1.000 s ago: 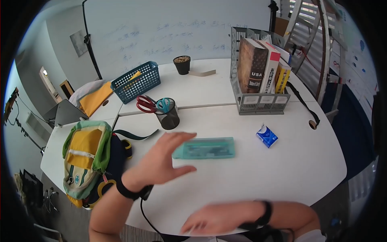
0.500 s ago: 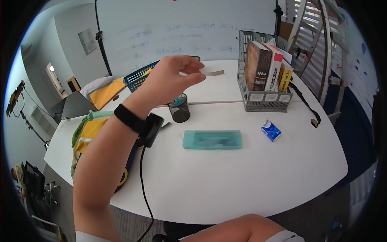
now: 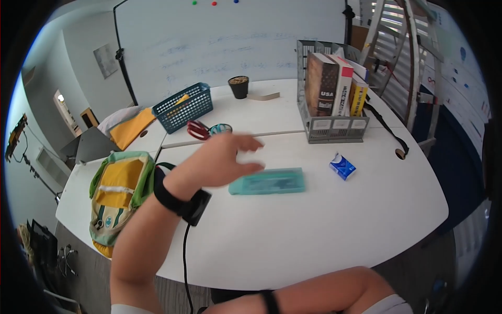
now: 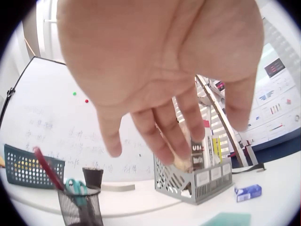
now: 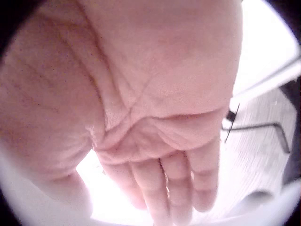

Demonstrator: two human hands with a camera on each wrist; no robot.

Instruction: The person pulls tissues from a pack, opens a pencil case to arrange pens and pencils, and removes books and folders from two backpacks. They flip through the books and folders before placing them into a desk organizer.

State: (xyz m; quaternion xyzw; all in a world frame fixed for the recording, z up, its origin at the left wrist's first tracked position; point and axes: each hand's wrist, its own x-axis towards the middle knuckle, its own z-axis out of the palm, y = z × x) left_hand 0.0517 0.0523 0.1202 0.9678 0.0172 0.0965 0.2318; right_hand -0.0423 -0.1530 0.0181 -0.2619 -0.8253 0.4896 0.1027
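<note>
Grip, left hand (image 3: pixel 222 159): apart; thumb separated from loosely bent fingers, palm holding nothing. Raised over the desk (image 3: pixel 340 225), at 10 o'clock from the pencil case.
Grip, right hand (image 5: pixel 141 94): apart; fingers extended side by side, palm holding nothing. Position: low, at the near edge of the desk, 6 to 7 o'clock from the case; not clearly seen in the head view.
Clock reference: pencil case at dial centre, 12 o'clock pointing away from the person.
Pencil case (image 3: pixel 277 181): translucent teal, lying flat on the desk; contents dimly visible. Left thumb overlaps its far left part in the head view; contact cannot be confirmed.
Mesh cup (image 4: pixel 81 209): 10 to 11 o'clock, partly behind the left hand; contains red-handled scissors (image 3: pixel 198 130) and teal-handled scissors (image 3: pixel 220 128).
Blue packet (image 3: pixel 342 166): between 2 and 3 o'clock, apart from the case.
Backpack (image 3: pixel 123 193): 9 o'clock; green, yellow and cream.
Grey rack (image 3: pixel 334 133): 1 o'clock; books (image 3: pixel 321 86) upright to slightly leaning, one spine marked "USA".
Blue basket (image 3: pixel 185 112): 10 to 11 o'clock, beyond the cup; yellow item inside.
Plant pot (image 3: pixel 239 89): between 11 and 12 o'clock, far section.
Whiteboard (image 3: pixel 230 31): 12 o'clock, behind the desk; handwriting and coloured magnets.
</note>
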